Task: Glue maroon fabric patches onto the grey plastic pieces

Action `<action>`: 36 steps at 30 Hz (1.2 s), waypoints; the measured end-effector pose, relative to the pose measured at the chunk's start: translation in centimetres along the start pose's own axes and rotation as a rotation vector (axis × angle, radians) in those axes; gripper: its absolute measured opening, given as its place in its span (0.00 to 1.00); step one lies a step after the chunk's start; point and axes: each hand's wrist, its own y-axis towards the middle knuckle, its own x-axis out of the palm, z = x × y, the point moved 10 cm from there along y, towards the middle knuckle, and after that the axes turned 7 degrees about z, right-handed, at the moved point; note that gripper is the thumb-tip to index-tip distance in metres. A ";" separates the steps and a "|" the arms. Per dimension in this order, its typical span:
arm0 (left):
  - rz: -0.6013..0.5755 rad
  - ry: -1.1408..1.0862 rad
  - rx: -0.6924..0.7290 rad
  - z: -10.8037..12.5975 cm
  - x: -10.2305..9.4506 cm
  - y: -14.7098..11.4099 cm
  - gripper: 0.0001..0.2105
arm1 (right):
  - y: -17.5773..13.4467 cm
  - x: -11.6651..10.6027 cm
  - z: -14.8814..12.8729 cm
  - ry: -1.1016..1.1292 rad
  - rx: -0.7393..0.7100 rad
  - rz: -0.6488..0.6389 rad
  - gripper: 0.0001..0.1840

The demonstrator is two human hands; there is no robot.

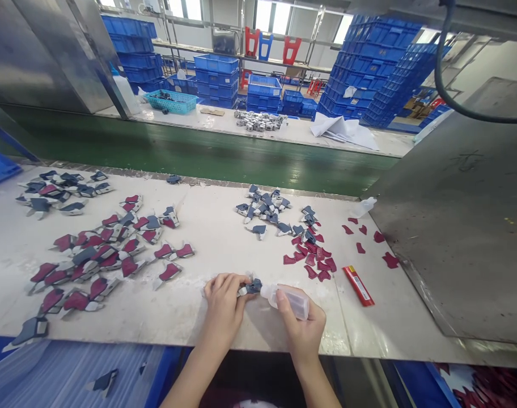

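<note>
- Held a small dark piece [254, 286] in the left hand [223, 294], low at the middle of the table [213, 221], with fingers narrowed about the pale end.
- Gripped a clear squeeze bottle [299, 304] in the right hand [305, 331], fingers wrapped around the body; pointed the nozzle at the dark piece, too close to tell contact from a slight gap.
- Bore no visible red patch on the held piece; judged unfinished on that ground.
- Showed red-faced pieces [76, 300] spread broadly to the left, seemingly done, with some dark faces among them, perhaps turned over.
- Left a heap of bare dark pieces [272, 217] beyond the hands, beside a pile of loose red patches [312, 249]; apparently remained to be worked, in smaller number than the left spread.
- Crossed the table's near edge with both forearms; met the green belt [224, 158] past the far rim and a metal panel [466, 226] at the right.
- Offered open tabletop between the left spread and the dark heap; gave less room beyond the right hand, with the red patches and a red packet [359, 286] nearby.
</note>
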 end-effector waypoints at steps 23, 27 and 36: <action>-0.021 -0.014 -0.021 0.1 0.0 0.1 0.07 | 0.3 0.0 -0.2 0.018 -0.044 -0.119 0.12; -0.025 -0.018 -0.023 0.1 0.0 0.1 0.06 | 0.5 -0.9 -1.2 -0.010 -0.122 -0.076 0.11; -0.012 -0.022 -0.020 0.2 -0.1 0.1 0.06 | 0.3 -2.1 -2.0 -0.079 -0.249 -0.013 0.07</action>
